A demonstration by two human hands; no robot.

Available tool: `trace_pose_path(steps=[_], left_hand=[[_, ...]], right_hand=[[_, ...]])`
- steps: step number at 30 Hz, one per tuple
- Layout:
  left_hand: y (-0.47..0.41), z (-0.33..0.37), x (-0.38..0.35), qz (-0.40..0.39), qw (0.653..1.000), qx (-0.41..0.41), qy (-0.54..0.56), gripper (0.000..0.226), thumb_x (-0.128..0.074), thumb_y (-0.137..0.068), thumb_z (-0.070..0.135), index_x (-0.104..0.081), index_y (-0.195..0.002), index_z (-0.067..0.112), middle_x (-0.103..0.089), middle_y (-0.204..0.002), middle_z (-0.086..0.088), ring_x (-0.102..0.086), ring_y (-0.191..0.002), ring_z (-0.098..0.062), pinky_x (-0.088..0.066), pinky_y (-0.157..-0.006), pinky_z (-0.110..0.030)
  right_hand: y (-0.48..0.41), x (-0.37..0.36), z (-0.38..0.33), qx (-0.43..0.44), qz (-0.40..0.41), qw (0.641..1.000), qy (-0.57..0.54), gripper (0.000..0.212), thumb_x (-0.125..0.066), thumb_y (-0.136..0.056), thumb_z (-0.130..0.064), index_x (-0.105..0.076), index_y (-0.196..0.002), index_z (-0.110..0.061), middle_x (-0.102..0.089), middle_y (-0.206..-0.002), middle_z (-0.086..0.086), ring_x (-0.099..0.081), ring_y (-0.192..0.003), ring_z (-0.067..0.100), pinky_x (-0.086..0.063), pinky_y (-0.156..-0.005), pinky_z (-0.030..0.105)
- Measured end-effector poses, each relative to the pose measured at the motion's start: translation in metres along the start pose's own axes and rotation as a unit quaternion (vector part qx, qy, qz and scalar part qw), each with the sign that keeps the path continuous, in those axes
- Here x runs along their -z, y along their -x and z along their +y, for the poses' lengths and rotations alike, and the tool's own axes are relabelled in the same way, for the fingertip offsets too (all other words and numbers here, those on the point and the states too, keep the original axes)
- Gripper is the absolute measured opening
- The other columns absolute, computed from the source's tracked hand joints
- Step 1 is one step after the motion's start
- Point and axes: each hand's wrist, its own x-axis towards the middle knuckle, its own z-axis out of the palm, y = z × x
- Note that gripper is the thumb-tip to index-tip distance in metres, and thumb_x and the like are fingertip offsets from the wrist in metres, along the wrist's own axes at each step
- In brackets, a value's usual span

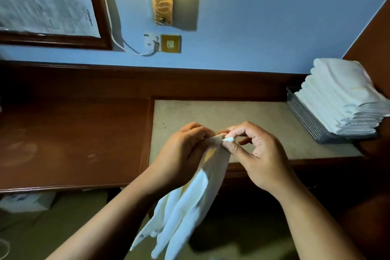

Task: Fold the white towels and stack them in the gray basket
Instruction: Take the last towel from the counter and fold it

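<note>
Both the left hand [185,150] and right hand [251,150] pinch one corner of the dangling white towel [190,207]. If either pinch slackens (only fingertips hold it), it could drop to the floor.

white towel [190,207]: unfolded, held in the air, top end pinched between left hand [181,154] and right hand [255,154], which are touching at the pinch point; small white tag or hem corner shows at the right fingertips. rest of the cloth hangs down and to the lower left in long loose vertical pleats, lower edges free, clear of the desk [211,112]

folded towels [341,95]: white, tall neat stack sitting in gray basket [306,120], rising well above its rim, folded edges facing left

basket: perforated gray walls, low, at the far right of the desk, well apart from the held towel
</note>
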Motion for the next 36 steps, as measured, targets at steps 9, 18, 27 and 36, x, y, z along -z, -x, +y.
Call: trace_pose_path(steps=[9, 18, 27, 36], left_hand=[[-0.004, -0.009, 0.001, 0.102, 0.993, 0.053, 0.022, 0.014, -0.065, -0.095, 0.002, -0.065, -0.095, 0.016, -0.061, -0.085, 0.013, -0.058, -0.073, -0.007, -0.041, -0.063, -0.011], [-0.021, -0.009, -0.063, 0.077, 0.996, 0.007, -0.054, 0.004, -0.071, -0.093, 0.021, -0.07, -0.094, 0.018, -0.061, -0.101, 0.004, -0.062, -0.089, -0.009, -0.046, -0.072, -0.015], [-0.054, -0.03, -0.178, -0.065, 0.959, 0.163, -0.222, 0.023, -0.049, -0.082, 0.038, -0.055, -0.069, 0.02, -0.048, -0.075, 0.007, -0.059, -0.068, -0.024, -0.048, -0.063, -0.037], [-0.034, -0.044, -0.243, -0.116, 0.859, 0.305, -0.394, 0.021, -0.053, -0.09, 0.035, -0.067, -0.102, 0.026, -0.06, -0.103, 0.002, -0.058, -0.104, -0.024, -0.041, -0.089, -0.041]], right_hand=[[-0.031, -0.007, 0.012, -0.026, -0.041, 0.998, -0.041, 0.011, -0.073, -0.088, -0.02, -0.064, -0.085, -0.026, -0.067, -0.083, -0.007, -0.066, -0.084, 0.016, -0.056, -0.076, 0.043], [-0.035, 0.025, 0.054, 0.03, -0.013, 0.999, -0.035, 0.011, -0.075, -0.087, -0.021, -0.065, -0.085, -0.027, -0.067, -0.079, -0.01, -0.066, -0.072, 0.017, -0.055, -0.065, 0.04], [-0.034, 0.124, 0.119, -0.013, 0.063, 0.997, -0.031, 0.015, -0.077, -0.084, -0.021, -0.063, -0.082, -0.026, -0.065, -0.072, -0.009, -0.062, -0.062, 0.019, -0.052, -0.06, 0.034], [-0.02, 0.211, 0.189, -0.061, 0.039, 0.997, -0.025, 0.017, -0.075, -0.085, -0.013, -0.062, -0.082, -0.025, -0.065, -0.077, -0.007, -0.062, -0.07, 0.012, -0.05, -0.067, 0.029]])
